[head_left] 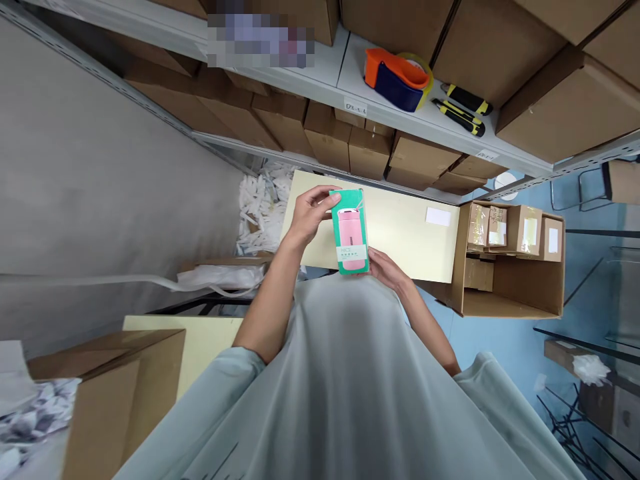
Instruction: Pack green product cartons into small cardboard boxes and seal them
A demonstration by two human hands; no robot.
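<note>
A small green box point(351, 233) with a picture of a pink tumbler on its front is held upright close to my body, above the near edge of the pale table point(395, 227). My left hand point(311, 212) grips its upper left corner, the thumb lying on the front face. At the lower right side, my right hand point(385, 267) has its fingers against the box, partly behind it. A white label point(438, 217) lies on the table to the right.
At right, an open carton point(510, 303) holds several small brown boxes. Ahead, a grey shelf point(345, 67) carries cartons, an orange and blue tape dispenser point(397, 79) and two utility knives point(463, 110). Shredded white paper point(265, 200) is piled left of the table. Another carton point(125, 393) stands at lower left.
</note>
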